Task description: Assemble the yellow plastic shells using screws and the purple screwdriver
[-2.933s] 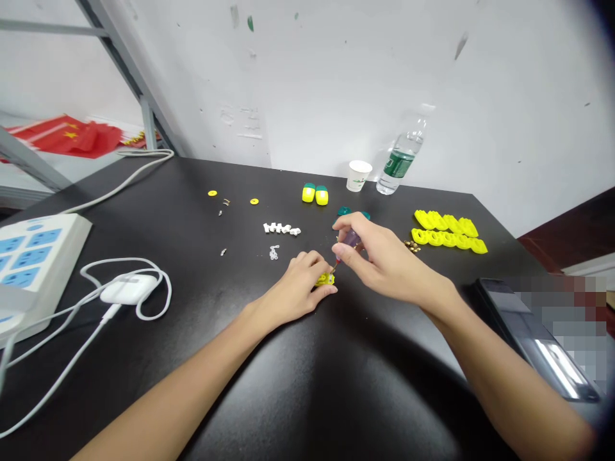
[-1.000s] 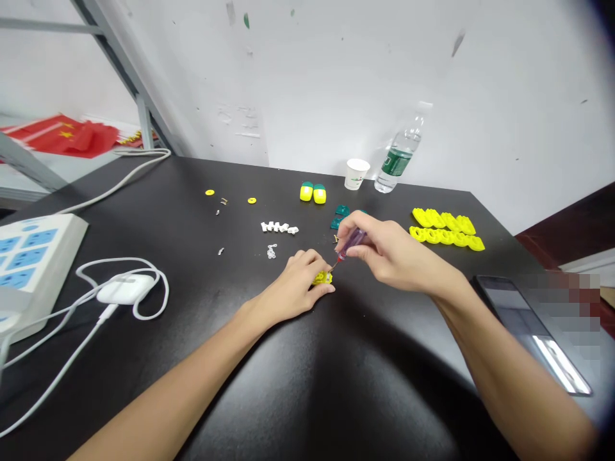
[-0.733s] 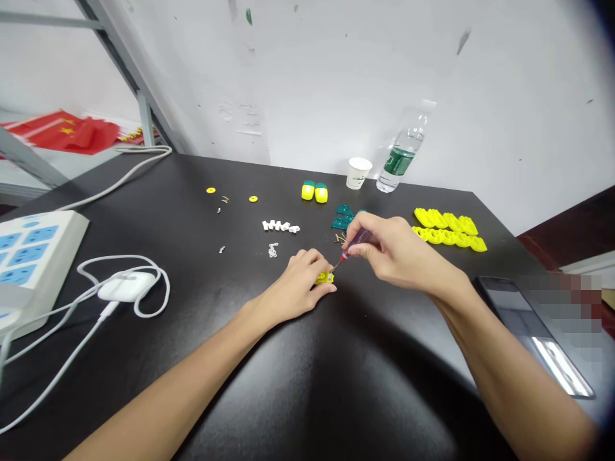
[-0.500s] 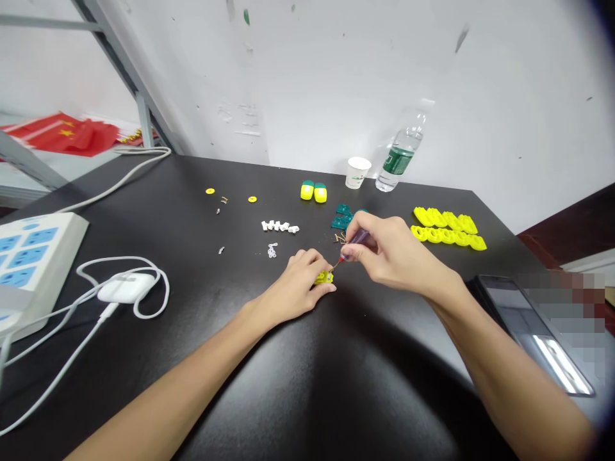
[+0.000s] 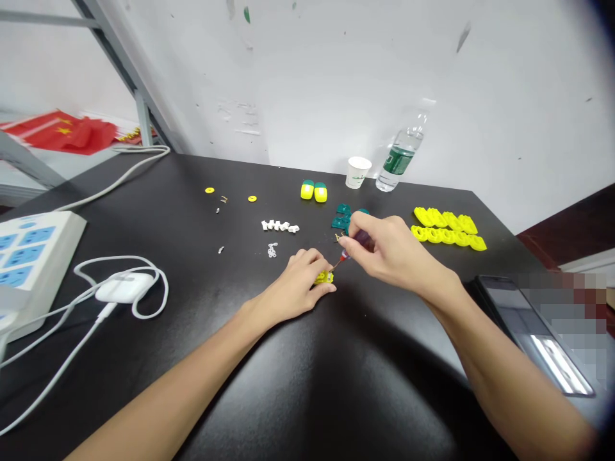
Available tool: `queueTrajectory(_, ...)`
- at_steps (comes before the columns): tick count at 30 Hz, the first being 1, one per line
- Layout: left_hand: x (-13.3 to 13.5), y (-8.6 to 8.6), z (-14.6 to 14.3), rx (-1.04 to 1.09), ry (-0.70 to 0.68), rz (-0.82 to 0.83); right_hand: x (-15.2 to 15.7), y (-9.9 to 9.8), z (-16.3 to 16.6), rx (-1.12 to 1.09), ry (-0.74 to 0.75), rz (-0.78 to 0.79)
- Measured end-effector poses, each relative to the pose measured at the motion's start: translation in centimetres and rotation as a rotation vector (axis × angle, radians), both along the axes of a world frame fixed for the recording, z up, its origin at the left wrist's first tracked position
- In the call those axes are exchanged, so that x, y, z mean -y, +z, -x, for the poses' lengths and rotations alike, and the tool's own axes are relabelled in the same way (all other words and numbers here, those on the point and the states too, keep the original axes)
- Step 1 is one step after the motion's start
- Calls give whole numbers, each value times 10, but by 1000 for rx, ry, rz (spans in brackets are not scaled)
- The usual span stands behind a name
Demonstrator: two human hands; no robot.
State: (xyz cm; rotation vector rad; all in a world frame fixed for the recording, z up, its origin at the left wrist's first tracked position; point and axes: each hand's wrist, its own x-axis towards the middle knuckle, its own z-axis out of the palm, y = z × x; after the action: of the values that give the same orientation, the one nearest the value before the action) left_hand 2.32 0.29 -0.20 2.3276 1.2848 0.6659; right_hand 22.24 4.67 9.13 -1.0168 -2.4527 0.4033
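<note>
My left hand [image 5: 302, 278] rests on the black tabletop, its fingers shut on a small yellow plastic part [image 5: 324, 277]. My right hand [image 5: 387, 253] pinches a small screwdriver [image 5: 353, 247] with a dark translucent handle and a red-tipped shaft. The screwdriver's tip is at the yellow part's right edge. Just beyond my right fingers lie dark teal plastic pieces [image 5: 342, 218] and a few tiny brass screws [image 5: 339, 237], partly hidden by my hand.
Two yellow-and-teal capsules [image 5: 313, 191], white pieces [image 5: 280, 226], yellow lattice parts [image 5: 444, 230], a paper cup [image 5: 358, 171] and a water bottle [image 5: 401, 153] stand on the table. A power strip [image 5: 33, 256], white charger [image 5: 123, 287] and phone [image 5: 523, 320] lie along the sides.
My right hand has moved up and to the right, uncovering more of the teal pieces. The screwdriver stays at the yellow part, and my left hand holds still.
</note>
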Motion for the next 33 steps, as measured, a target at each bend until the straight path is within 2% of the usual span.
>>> queueTrajectory(7,0,0,1,5,1,9,0,8,-8,-55,181,268)
queueTrajectory(17,1,0,0,13,11,1,-1,4,-5,-30,108,144)
queueTrajectory(33,1,-1,-1,12,19,-2,3,1,4,-86,45,99)
